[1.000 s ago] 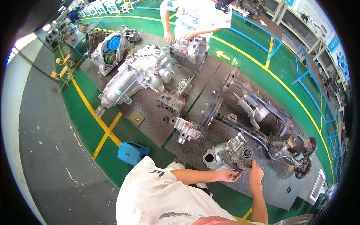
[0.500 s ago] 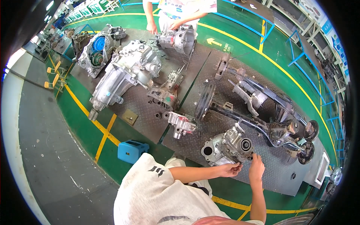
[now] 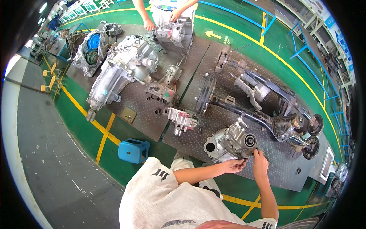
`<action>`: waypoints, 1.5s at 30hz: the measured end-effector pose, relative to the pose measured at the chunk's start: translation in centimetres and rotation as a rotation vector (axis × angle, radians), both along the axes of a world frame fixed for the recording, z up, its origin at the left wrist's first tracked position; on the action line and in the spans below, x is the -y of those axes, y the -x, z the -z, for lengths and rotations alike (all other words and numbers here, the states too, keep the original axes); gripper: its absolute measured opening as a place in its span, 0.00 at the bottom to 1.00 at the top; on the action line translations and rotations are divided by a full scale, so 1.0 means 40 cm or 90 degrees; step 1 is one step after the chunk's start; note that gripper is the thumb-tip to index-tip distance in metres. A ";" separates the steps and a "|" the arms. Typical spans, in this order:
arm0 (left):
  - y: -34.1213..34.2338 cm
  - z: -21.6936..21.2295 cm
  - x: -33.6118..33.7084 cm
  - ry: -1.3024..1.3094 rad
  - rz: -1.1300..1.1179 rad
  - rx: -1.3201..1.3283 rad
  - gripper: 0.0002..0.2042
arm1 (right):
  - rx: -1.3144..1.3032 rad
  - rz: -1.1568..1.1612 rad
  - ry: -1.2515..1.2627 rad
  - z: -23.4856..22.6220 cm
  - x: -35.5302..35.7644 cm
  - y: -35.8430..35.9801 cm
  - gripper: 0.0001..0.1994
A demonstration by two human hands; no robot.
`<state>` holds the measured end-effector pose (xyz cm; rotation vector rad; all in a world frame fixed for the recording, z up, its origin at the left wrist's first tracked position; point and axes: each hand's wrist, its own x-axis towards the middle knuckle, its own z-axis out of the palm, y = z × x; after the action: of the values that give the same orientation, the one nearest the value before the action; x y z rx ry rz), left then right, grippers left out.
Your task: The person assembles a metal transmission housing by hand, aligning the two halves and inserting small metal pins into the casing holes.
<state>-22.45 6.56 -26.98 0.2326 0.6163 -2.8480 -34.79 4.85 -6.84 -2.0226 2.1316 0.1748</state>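
A silver cast-metal gearbox housing (image 3: 228, 143) rests on the diamond-plate bench (image 3: 194, 145) in front of me. A dark round bore shows at its left end and a ringed bearing opening (image 3: 249, 141) at its right. My left hand (image 3: 234, 165) is at the housing's lower edge, its fingers curled and pinched together. To the right of the bearing opening, my right hand (image 3: 260, 159) has its fingertips closed against the housing's side. Whatever either hand holds is too small or hidden to name.
A smaller housing with red paint (image 3: 182, 119) stands left of mine. Long black axle assemblies (image 3: 244, 110) lie beyond, and a large silver transmission (image 3: 122, 68) sits far left. Across the bench a person handles another gearbox (image 3: 175, 32). A blue stool (image 3: 133, 150) stands on the floor.
The whole view has shifted slightly. Both my hands stay at the same housing, the right one still by the bearing opening. The person opposite keeps hands on the far gearbox.
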 end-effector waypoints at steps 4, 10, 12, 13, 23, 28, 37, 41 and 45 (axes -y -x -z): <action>-0.006 -0.018 -0.003 0.036 0.007 0.055 0.11 | 0.003 0.091 -0.041 0.053 -0.004 0.023 0.12; -0.015 -0.046 0.008 0.028 0.049 0.044 0.15 | 0.036 0.080 0.116 0.049 -0.046 0.045 0.12; 0.017 0.043 -0.024 0.012 0.025 -0.028 0.16 | -0.009 0.160 -0.023 0.044 -0.038 0.043 0.14; 0.027 0.041 -0.024 -0.057 0.027 -0.019 0.14 | -0.027 0.171 -0.062 0.035 -0.031 0.045 0.15; -0.029 -0.004 0.036 0.007 0.031 0.052 0.12 | -0.082 0.121 0.006 0.020 0.005 -0.001 0.14; -0.018 -0.020 0.033 0.029 0.057 0.093 0.09 | -0.060 0.014 0.064 0.047 -0.018 0.024 0.18; -0.014 -0.014 0.025 0.003 0.051 0.049 0.08 | 0.016 0.051 -0.011 0.029 -0.009 0.025 0.18; -0.030 -0.071 0.039 0.022 0.038 0.087 0.09 | 0.026 0.028 -0.015 0.010 0.000 0.033 0.17; -0.027 -0.043 0.026 0.013 -0.002 0.050 0.10 | -0.017 0.159 -0.104 0.029 0.005 0.028 0.16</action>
<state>-21.38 5.52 -25.27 0.3367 0.5708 -2.8254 -35.91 4.66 -7.99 -1.6592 2.2802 0.3271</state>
